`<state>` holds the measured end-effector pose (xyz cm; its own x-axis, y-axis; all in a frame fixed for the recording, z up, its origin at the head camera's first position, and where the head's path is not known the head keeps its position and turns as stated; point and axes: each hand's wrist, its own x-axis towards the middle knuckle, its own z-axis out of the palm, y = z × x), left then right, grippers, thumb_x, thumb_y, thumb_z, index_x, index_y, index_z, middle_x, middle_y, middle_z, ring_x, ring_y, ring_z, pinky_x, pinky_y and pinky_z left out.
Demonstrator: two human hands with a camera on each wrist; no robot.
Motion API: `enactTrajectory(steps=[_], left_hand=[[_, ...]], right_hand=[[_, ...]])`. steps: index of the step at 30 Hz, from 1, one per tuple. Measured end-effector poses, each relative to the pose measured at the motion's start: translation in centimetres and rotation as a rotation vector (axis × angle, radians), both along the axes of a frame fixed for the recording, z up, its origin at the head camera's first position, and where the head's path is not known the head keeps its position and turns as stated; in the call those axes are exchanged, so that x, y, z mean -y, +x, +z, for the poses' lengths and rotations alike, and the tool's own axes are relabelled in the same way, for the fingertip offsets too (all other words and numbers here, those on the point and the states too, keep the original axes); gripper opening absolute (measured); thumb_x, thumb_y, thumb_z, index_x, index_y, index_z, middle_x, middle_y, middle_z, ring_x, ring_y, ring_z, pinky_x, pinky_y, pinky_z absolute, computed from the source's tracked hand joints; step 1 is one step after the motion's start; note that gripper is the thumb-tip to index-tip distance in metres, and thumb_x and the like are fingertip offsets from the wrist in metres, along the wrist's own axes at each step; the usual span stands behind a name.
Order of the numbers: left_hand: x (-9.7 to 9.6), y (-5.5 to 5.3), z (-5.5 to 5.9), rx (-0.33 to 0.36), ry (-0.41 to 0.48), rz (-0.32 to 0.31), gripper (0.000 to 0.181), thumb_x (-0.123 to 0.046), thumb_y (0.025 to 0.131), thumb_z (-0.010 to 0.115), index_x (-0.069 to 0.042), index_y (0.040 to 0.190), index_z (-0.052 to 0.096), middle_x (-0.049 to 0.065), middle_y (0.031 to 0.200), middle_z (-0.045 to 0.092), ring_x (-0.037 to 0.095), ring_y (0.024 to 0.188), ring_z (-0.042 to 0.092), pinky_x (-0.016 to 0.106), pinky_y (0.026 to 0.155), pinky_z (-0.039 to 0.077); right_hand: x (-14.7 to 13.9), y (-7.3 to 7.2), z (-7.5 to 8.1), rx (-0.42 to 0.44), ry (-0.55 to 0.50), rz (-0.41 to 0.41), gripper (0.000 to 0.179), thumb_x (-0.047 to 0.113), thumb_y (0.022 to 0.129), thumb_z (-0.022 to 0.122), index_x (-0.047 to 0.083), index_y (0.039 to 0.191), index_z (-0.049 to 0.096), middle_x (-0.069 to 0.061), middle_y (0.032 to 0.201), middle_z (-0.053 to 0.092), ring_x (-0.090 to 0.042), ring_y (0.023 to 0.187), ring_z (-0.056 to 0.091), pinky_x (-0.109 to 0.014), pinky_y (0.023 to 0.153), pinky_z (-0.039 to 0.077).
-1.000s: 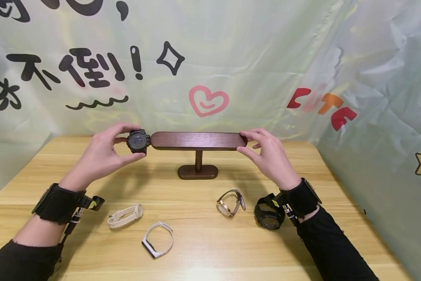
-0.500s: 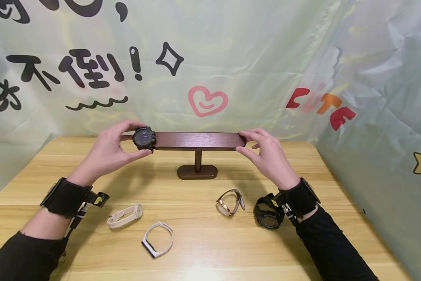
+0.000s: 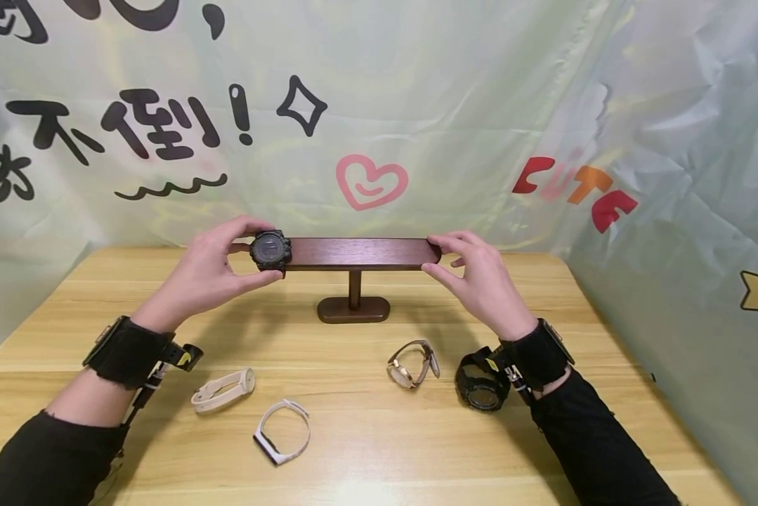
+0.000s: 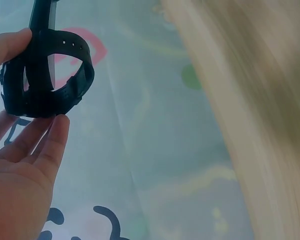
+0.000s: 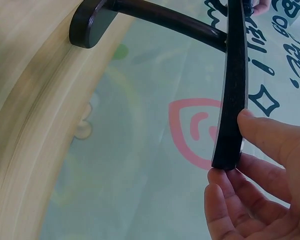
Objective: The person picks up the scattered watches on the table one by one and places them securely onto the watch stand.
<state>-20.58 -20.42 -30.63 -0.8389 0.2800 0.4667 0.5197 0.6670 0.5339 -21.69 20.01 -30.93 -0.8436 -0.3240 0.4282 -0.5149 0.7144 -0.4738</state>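
My left hand (image 3: 217,267) pinches a black digital watch (image 3: 270,250) between thumb and fingers. The watch's closed strap loop encircles the left end of a dark wooden watch stand (image 3: 360,253), as the left wrist view shows with the strap (image 4: 70,42) hanging around the bar. At the opposite end, my right hand (image 3: 480,281) grips the bar's tip with thumb and fingers. In the right wrist view the bar (image 5: 232,100) runs up from those fingertips, and its post leads to an oval base. The watch face points toward the head camera.
On the wooden table (image 3: 353,365) lie a cream wristband (image 3: 223,391), a white fitness band (image 3: 282,432), a gold-cased watch (image 3: 410,365) and another black watch (image 3: 482,383) close by the right wrist. A printed cloth (image 3: 467,105) hangs behind the table and along its right side.
My left hand has moved right, sliding the black watch from beside the bar's left tip onto that end. My right hand has kept its hold at the other end.
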Motion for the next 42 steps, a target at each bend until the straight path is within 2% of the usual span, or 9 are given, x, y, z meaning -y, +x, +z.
enactTrajectory(steps=[20, 26, 34, 38, 42], left_hand=[[-1.3, -0.6, -0.5, -0.016, -0.029, -0.070, 0.062, -0.022, 0.082, 0.096, -0.016, 0.136, 0.067, 0.004, 0.130, 0.073, 0.027, 0.116, 0.070, 0.056, 0.103, 0.060], [-1.7, -0.8, -0.5, -0.029, -0.030, -0.087, 0.061, -0.020, 0.081, 0.097, -0.015, 0.134, 0.067, 0.004, 0.128, 0.074, 0.026, 0.113, 0.070, 0.056, 0.103, 0.060], [-2.1, -1.0, -0.4, -0.047, -0.046, -0.100, 0.062, -0.022, 0.081, 0.097, -0.015, 0.135, 0.067, 0.004, 0.128, 0.073, 0.024, 0.112, 0.070, 0.054, 0.103, 0.061], [-2.4, -1.1, -0.4, -0.062, -0.063, -0.104, 0.061, -0.023, 0.081, 0.097, -0.015, 0.134, 0.066, 0.002, 0.125, 0.073, 0.020, 0.106, 0.069, 0.046, 0.098, 0.060], [-2.7, -1.2, -0.2, -0.078, -0.088, -0.096, 0.061, -0.024, 0.081, 0.097, -0.016, 0.134, 0.067, 0.000, 0.120, 0.073, 0.016, 0.100, 0.065, 0.038, 0.089, 0.053]], right_hand=[[-0.1, 0.0, -0.1, -0.002, -0.013, 0.007, 0.048, 0.023, 0.101, 0.077, 0.005, 0.144, 0.067, -0.016, 0.139, 0.066, -0.034, 0.120, 0.066, -0.051, 0.099, 0.059], [-0.1, -0.1, -0.2, -0.014, -0.009, 0.008, 0.048, 0.023, 0.101, 0.078, 0.005, 0.144, 0.067, -0.016, 0.138, 0.067, -0.033, 0.119, 0.066, -0.047, 0.098, 0.060], [-0.1, -0.1, -0.2, -0.015, -0.013, 0.011, 0.048, 0.023, 0.101, 0.078, 0.005, 0.144, 0.067, -0.016, 0.138, 0.067, -0.034, 0.117, 0.066, -0.051, 0.099, 0.059], [-0.1, -0.1, -0.1, -0.017, -0.005, 0.013, 0.047, 0.023, 0.102, 0.077, 0.005, 0.144, 0.067, -0.016, 0.138, 0.067, -0.034, 0.117, 0.066, -0.050, 0.099, 0.060], [-0.1, -0.1, -0.1, -0.015, -0.001, 0.015, 0.048, 0.023, 0.102, 0.077, 0.004, 0.144, 0.067, -0.016, 0.138, 0.067, -0.036, 0.118, 0.066, -0.050, 0.099, 0.060]])
